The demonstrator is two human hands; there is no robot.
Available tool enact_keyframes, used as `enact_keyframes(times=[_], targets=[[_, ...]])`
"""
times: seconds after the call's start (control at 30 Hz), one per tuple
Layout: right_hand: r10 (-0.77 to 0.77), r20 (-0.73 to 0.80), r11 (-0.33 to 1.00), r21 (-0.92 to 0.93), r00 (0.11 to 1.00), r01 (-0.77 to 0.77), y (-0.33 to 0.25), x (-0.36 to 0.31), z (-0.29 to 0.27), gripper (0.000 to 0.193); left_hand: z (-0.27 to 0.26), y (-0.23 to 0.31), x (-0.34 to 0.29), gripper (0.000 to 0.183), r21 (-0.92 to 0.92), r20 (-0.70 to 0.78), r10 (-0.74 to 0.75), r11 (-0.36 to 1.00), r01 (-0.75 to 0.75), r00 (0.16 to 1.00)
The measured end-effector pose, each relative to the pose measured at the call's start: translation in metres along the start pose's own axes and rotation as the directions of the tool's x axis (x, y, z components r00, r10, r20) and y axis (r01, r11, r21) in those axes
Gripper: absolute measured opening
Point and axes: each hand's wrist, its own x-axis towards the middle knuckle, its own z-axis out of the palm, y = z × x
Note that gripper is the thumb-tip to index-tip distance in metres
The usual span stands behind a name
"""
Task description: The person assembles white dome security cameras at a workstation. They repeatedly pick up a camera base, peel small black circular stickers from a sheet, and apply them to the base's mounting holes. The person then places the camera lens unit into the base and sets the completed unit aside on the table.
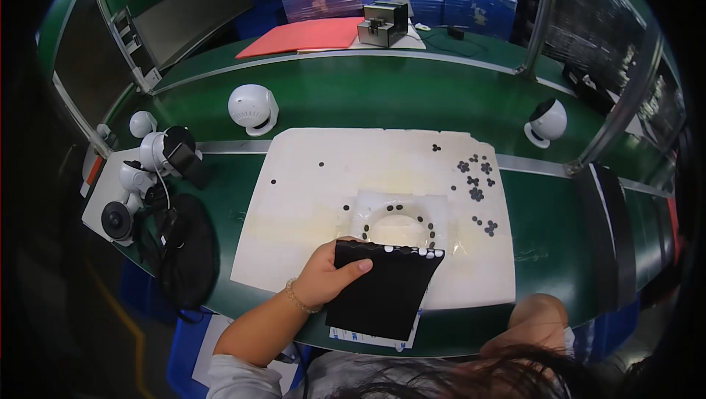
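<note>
My left hand (334, 281) grips a black sheet (386, 289), thumb on its face and fingers behind. Scallops and several small white round spots (423, 252) run along its top edge; a white printed backing (371, 338) shows below. Just beyond the sheet lies a translucent square piece (441, 211) with a round middle, partly hidden by the sheet. Several small black discs (420, 219) sit around that round part. More black discs (476, 194) lie in clusters at the board's right, with a few single ones at left. My right forearm (540, 314) bends at the lower right; its hand is not visible.
A white board (294, 215) lies on the green table (544, 215). White rounded devices (251, 110) stand behind it and at left, beside a black bag (187, 252). At right is a long black strip (607, 237). A metal box (382, 24) and red sheet (312, 36) occupy the back shelf.
</note>
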Motion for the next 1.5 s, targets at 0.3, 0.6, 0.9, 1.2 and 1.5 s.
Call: enact_keyframes(times=[0.3,0.6,0.9,1.2,1.5], targets=[[0.932,0.301,0.123,0.266,0.203,-0.956,0.028,-0.093,0.017,0.039,0.008,0.005,0.001,0.025,-0.045,-0.031,-0.014,0.999,0.012,0.999],[0.9,0.436,-0.208,0.386,-0.021,-0.899,0.026,-0.115,0.032,0.024,0.009,-0.007,0.002,0.027,0.068,0.007,0.335,0.94,-0.334,0.942],[0.9,0.435,-0.187,0.366,-0.01,-0.912,0.024,-0.113,0.032,0.02,0.002,-0.01,-0.003,0.02,0.494,-0.053,0.382,0.813,-0.308,0.922],[0.915,0.395,-0.052,0.317,0.083,-0.947,0.022,-0.116,0.032,0.016,-0.005,-0.019,0.002,0.017,0.493,0.001,0.466,0.769,-0.406,0.885],[0.916,0.378,0.046,0.238,0.136,-0.97,0.023,-0.11,0.031,0.017,0.004,-0.007,0.005,0.022,0.206,0.039,0.095,0.973,-0.101,0.995]])
